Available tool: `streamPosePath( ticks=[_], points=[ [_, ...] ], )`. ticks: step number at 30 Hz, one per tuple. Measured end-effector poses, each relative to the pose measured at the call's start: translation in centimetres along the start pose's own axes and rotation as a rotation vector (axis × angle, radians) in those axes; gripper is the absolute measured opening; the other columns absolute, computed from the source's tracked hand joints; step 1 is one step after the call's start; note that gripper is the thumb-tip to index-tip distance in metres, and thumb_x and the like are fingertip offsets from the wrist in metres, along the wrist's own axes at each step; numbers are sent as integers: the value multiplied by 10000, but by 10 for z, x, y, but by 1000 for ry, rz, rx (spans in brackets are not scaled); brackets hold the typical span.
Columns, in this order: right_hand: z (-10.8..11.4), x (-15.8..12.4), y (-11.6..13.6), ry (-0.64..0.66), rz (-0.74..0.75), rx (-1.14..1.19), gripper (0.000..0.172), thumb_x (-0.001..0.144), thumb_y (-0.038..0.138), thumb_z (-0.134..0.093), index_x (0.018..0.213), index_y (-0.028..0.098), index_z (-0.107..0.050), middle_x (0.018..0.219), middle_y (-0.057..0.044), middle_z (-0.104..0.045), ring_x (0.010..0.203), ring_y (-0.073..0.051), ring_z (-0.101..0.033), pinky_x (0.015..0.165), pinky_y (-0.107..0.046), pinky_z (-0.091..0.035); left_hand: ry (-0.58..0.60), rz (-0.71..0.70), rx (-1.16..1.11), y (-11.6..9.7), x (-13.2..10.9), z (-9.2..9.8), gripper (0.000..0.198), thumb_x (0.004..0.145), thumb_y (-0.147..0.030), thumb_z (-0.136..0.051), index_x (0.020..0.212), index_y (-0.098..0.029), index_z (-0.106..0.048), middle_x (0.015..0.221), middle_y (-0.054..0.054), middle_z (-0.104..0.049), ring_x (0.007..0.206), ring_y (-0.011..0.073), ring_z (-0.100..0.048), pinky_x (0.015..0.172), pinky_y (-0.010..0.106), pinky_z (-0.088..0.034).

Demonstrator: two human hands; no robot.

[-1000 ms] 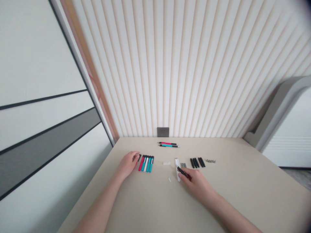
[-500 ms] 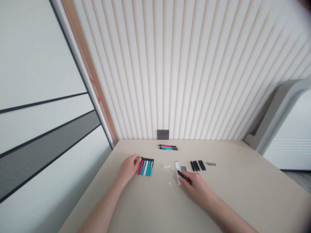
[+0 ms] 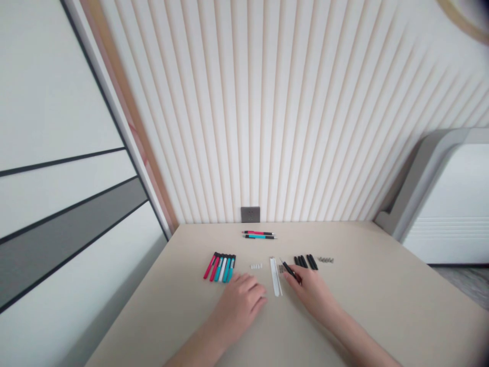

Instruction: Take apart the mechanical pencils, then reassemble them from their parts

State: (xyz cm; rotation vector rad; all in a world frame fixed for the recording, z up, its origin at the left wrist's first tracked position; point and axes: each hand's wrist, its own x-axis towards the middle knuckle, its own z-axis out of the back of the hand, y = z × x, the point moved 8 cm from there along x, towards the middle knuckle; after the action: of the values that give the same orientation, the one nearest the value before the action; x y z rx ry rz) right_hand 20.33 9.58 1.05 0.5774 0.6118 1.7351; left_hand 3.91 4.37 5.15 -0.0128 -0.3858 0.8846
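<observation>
Barrels (image 3: 222,270) now lie left of the left hand (image 3: 241,299), which shifted rightward.

Right hand (image 3: 314,286) pinching black pen part (image 3: 292,272), tip toward table's (image 3: 153,316) far edge. Left hand (image 3: 240,300) low, fingers curled, grip unclear. White rods (image 3: 274,278) between hands. Colored barrels (image 3: 222,268) rowed toward left edge, black sleeves (image 3: 301,262) toward right. Two pens (image 3: 260,236) lie near far edge.
</observation>
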Motion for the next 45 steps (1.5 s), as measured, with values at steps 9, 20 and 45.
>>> streamPosePath(
  ticks=[9, 20, 45],
  points=[
    [1, -1, 4, -27, -7, -84, 298, 932, 369, -423, 753, 198, -588, 628, -14, -616, 562, -145, -492, 543, -259, -258, 91, -148, 84, 4, -4, -19, 71, 915, -151, -591, 869, -189, -630, 879, -3, -599, 808, 152, -537, 717, 271, -375],
    [1, -1, 3, -17, -23, -101, 284, 935, 362, -423, 800, 201, -614, 661, -24, -643, 581, -156, -524, 547, -260, -265, 172, 31, -40, 36, -10, -30, 167, 936, -66, -491, 908, -178, -612, 971, 20, -591, 950, 169, -542, 832, 253, -411],
    [1, -2, 5, -7, 8, -77, 365, 936, 427, -395, 787, 190, -629, 632, -13, -620, 569, -155, -521, 535, -262, -269, -171, 392, -258, 83, 10, -2, 219, 929, -162, -460, 941, -199, -676, 989, 46, -695, 929, 205, -650, 837, 328, -492]
  ],
)
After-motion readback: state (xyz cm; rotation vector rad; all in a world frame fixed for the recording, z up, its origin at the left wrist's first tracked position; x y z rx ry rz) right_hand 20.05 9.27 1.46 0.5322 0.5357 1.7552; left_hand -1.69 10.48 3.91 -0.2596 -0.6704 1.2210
